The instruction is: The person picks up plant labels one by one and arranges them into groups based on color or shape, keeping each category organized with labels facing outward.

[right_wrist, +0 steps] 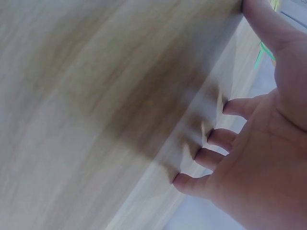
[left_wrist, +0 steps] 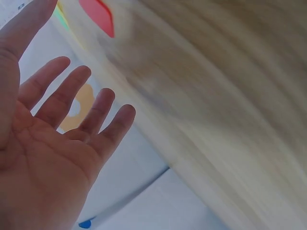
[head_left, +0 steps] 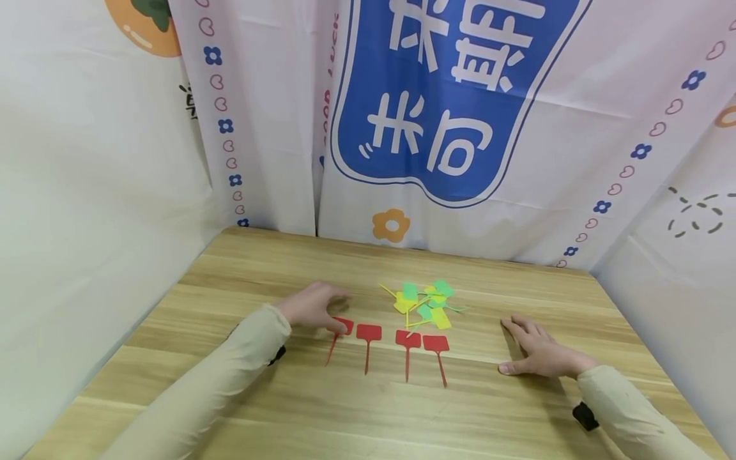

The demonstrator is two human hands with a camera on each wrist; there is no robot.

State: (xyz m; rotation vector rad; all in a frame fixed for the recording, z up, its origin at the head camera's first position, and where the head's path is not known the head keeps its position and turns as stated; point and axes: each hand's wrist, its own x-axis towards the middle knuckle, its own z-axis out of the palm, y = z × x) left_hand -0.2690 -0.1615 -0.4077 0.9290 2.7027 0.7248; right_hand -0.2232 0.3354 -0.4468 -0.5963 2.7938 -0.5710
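Several red tags, each a flat plate with a thin tail, lie in a row on the table with tails toward the person. My left hand [head_left: 313, 305] hovers at the leftmost red tag [head_left: 344, 326], its thumb over the plate; whether it touches cannot be told. In the left wrist view that hand [left_wrist: 53, 139] has its fingers spread and holds nothing, with part of a red tag [left_wrist: 98, 17] beyond the thumb. To the right, my right hand [head_left: 537, 351] rests its fingertips on the wood, holding nothing. The right wrist view shows its fingers [right_wrist: 194, 184] touching the table.
Behind the red row lies a loose pile of yellow tags [head_left: 440, 318] and green tags [head_left: 409, 291], their tails crossing. The wooden table [head_left: 368, 421] meets a printed cloth [head_left: 276, 160] at the back, with white cloth on both sides.
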